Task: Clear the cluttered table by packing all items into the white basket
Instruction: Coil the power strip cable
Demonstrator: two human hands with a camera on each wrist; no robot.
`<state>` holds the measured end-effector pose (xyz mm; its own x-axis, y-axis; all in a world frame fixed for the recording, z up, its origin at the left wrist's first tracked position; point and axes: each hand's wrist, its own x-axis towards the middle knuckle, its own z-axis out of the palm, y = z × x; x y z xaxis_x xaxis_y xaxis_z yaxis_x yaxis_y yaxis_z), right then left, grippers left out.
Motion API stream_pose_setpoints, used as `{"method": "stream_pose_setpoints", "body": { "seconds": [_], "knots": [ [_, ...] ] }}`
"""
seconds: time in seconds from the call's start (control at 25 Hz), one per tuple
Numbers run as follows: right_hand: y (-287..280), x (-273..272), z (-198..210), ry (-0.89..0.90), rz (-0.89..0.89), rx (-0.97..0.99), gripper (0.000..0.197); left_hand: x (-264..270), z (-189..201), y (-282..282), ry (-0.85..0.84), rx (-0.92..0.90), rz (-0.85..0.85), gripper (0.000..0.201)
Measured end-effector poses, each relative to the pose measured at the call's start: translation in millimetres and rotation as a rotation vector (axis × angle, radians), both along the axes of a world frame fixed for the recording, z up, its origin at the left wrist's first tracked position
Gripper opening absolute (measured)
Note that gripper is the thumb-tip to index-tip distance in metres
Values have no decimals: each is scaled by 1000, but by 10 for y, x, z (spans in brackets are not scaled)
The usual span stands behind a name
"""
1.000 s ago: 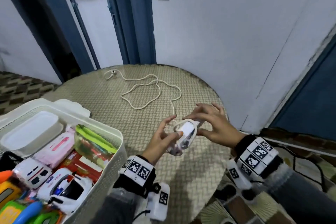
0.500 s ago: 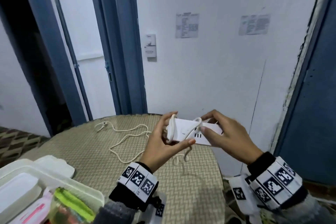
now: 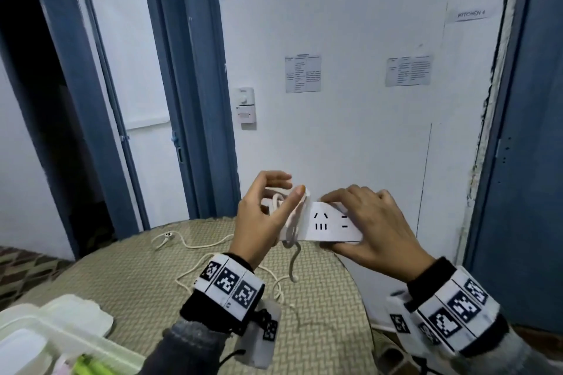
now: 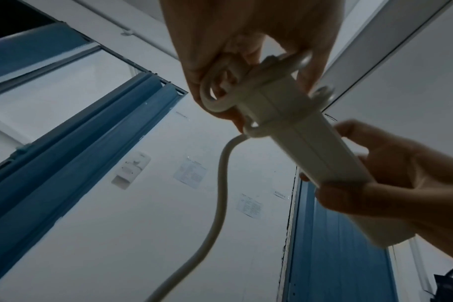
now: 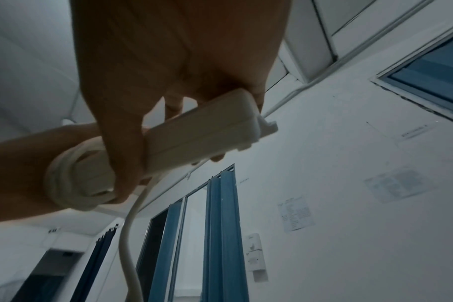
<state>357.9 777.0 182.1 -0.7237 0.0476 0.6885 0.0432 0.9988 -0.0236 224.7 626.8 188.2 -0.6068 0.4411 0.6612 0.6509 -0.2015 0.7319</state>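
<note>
A white power strip (image 3: 330,224) is held up above the round table (image 3: 320,313), sockets facing me. My right hand (image 3: 365,222) grips its right end, thumb below and fingers on top. My left hand (image 3: 268,210) holds the white cord (image 3: 292,259) where it is looped around the strip's left end. The loops on the power strip (image 4: 285,114) show in the left wrist view, with the cord (image 4: 220,183) hanging down. In the right wrist view the power strip (image 5: 199,130) sits between my thumb and fingers. The rest of the cord trails over the table to its plug (image 3: 167,234). A corner of the white basket (image 3: 61,332) shows bottom left.
The basket holds a white container (image 3: 21,353) and green packets (image 3: 91,367). A white wall with a switch (image 3: 246,109) and paper notices stands behind the table, blue door frames on either side. The table's right edge curves off near my right wrist.
Both hands have lifted the power strip higher and turned its socket face toward me. More cord is wrapped around its left end. The head has tilted up, so less of the basket shows.
</note>
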Motion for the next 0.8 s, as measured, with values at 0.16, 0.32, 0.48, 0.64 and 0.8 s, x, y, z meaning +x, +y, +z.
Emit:
{"method": "stream_pose_setpoints", "body": {
  "seconds": [0.16, 0.32, 0.48, 0.64, 0.8],
  "knots": [
    [9, 0, 16, 33, 16, 2, 51, -49, 7, -83, 125, -241, -156, 52],
    [11, -35, -24, 80, 38, -30, 50, -99, -12, -81, 128, -235, -167, 34],
    [57, -48, -73, 100, 58, -39, 51, -109, -74, -15, 166, -218, -79, 28],
    [82, -62, -95, 129, 62, -49, 52, -116, -104, 50, 308, -206, 23, 27],
    [103, -66, -131, 108, 76, -41, 56, -71, -134, 11, 349, -257, -4, 30]
  ]
}}
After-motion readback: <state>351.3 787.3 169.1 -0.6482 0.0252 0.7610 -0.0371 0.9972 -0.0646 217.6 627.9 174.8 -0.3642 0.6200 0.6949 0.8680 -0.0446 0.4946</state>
